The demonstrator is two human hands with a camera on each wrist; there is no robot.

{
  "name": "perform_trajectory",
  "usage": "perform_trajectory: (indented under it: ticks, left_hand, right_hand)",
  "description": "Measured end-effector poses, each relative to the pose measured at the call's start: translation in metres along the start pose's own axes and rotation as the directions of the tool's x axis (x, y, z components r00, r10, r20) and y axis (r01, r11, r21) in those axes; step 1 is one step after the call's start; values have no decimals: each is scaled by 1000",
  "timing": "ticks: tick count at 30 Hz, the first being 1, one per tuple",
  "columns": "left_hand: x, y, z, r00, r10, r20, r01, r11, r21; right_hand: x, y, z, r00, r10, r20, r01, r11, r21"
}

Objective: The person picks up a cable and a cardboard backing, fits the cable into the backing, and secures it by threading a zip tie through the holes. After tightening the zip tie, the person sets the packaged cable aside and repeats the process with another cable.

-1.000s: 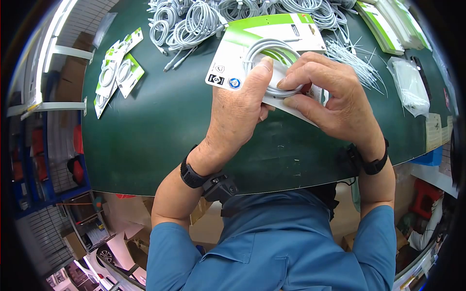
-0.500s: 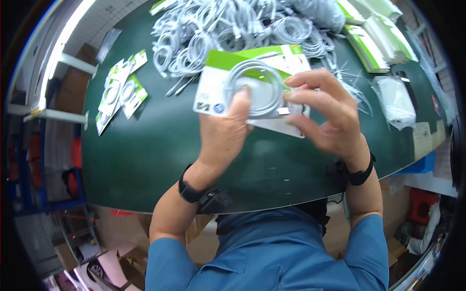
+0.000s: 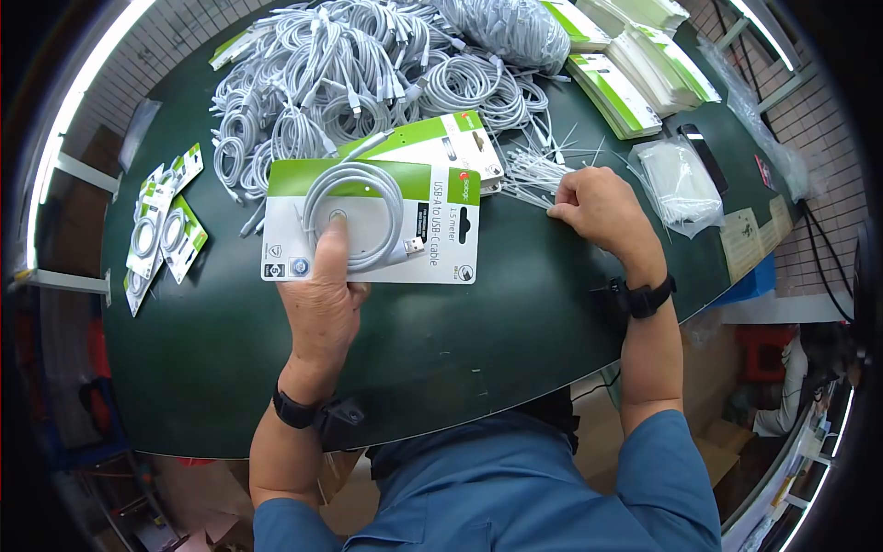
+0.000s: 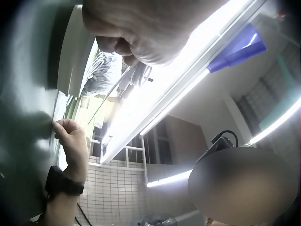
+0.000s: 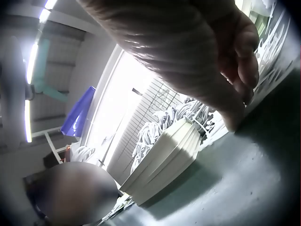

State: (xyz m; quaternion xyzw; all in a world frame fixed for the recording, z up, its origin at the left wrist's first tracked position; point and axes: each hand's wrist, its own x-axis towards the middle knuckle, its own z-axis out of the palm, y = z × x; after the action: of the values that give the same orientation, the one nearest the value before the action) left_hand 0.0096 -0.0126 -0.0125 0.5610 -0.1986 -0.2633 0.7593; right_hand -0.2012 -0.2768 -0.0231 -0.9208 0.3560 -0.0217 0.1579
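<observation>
My left hand (image 3: 322, 313) holds a white and green packaging card (image 3: 283, 221) printed "USB-A to USB-C cable", its thumb pressing inside a coiled white USB cable (image 3: 396, 210) that lies on the card's face. One silver USB-A plug (image 3: 414, 246) sticks out at the coil's lower right. Over to the right, my right hand (image 3: 602, 213) is at the near end of a loose pile of thin white cable ties (image 3: 533, 170), thumb and forefinger pinched together on a tie's end. The right wrist view shows those fingers (image 5: 247, 70) bent down close to the tabletop beside the ties.
Behind the held card lie more cards (image 3: 441, 138) and a big heap of coiled white cables (image 3: 322, 83). Several carded cables (image 3: 170, 221) are at the left. Card stacks (image 3: 614, 97), a plastic bag of ties (image 3: 679, 184) and a black phone-like object (image 3: 704, 156) occupy the right.
My right hand has left the coil and moved right to the cable ties. The left hand has turned the card level and shifted it left, the cable still on it.
</observation>
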Motion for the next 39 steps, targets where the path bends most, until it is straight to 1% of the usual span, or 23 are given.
perform_trajectory:
  ticks: [2, 5, 8, 11, 14, 15, 17, 20, 21, 22, 23, 25, 26, 27, 29, 30, 31, 32, 33, 34, 36, 37, 39]
  left_hand:
    - [1, -2, 0, 1000, -6, 27, 6, 1000, -18]
    - [2, -5, -4, 999, 2, 52, 0, 999, -40]
    - [0, -6, -5, 998, 3, 60, -1, 999, -43]
    - [-3, -6, -1, 998, 0, 63, 0, 1000, -4]
    - [-5, -4, 3, 999, 10, 48, -12, 999, 31]
    - [-6, -3, 4, 999, 14, 41, -16, 999, 39]
    - [-9, -2, 3, 998, 49, 41, -51, 998, 49]
    - [-14, -6, 3, 991, 123, 43, -124, 992, 14]
    - [-15, -9, 0, 975, 210, 70, -217, 969, 117]
    - [-17, -12, -2, 950, 296, 96, -310, 926, 215]
    - [-17, -15, -10, 892, 416, 179, -452, 791, 413]
    - [-22, -15, -14, 823, 488, 290, -564, 650, 509]
    - [-25, -14, -13, 829, 473, 298, -559, 702, 440]
    - [-26, -7, -13, 802, 473, 365, -596, 675, 435]
    - [-27, 6, -13, 735, 465, 493, -667, 624, 406]
    - [-24, 12, -15, 676, 459, 576, -717, 591, 370]
    - [-22, 19, -14, 611, 447, 653, -761, 560, 329]
    - [-19, 30, -11, 438, 461, 772, -886, 365, 285]
    - [-18, 28, -7, 335, 522, 784, -930, 318, 185]
    - [-18, 27, -5, 286, 551, 784, -942, 313, 123]
    - [-19, 23, 1, 202, 600, 774, -957, 287, 27]
    - [-21, 21, 1, 191, 588, 786, -960, 278, 25]
    - [-23, 18, 0, 168, 563, 809, -965, 260, 20]
  right_hand:
    - [1, -1, 1, 1000, -25, 14, 25, 1000, -14]
    - [0, -2, 3, 993, -111, -43, 112, 993, 35]
    - [-2, -5, 0, 995, -102, -19, 102, 995, 4]
    - [-2, 0, 7, 991, -81, -105, 80, 997, -9]
    - [-1, 1, 5, 994, -60, -88, 64, 997, 46]
    - [-1, 2, 7, 988, -73, -134, 81, 995, 60]
    - [-1, 4, 12, 969, -95, -228, 117, 990, 83]
    - [-1, 4, 5, 966, -133, -224, 137, 991, 2]
    - [-2, 3, 2, 956, -133, -260, 146, 989, 30]
    - [-3, 0, 0, 946, -133, -297, 156, 986, 57]
    - [-4, -3, -3, 934, -132, -333, 169, 982, 84]
    - [-6, -9, -7, 902, -117, -415, 228, 946, 229]
    - [-6, -14, -9, 885, -106, -453, 262, 918, 297]
    - [-7, -20, -11, 889, -99, -447, 308, 852, 424]
    - [-11, -32, -16, 899, -89, -428, 374, 662, 649]
    - [-13, -35, -18, 873, -155, -462, 450, 623, 641]
    - [-15, -39, -19, 868, -182, -463, 470, 604, 644]
    - [-17, -42, -20, 862, -207, -463, 488, 585, 648]
    - [-18, -46, -22, 857, -231, -461, 504, 565, 653]
    - [-19, -50, -26, 822, -299, -485, 559, 590, 583]
    - [-21, -55, -25, 822, -319, -472, 563, 580, 589]
    - [-20, -57, -25, 821, -332, -465, 567, 574, 590]
    - [-18, -59, -26, 800, -397, -450, 600, 506, 620]
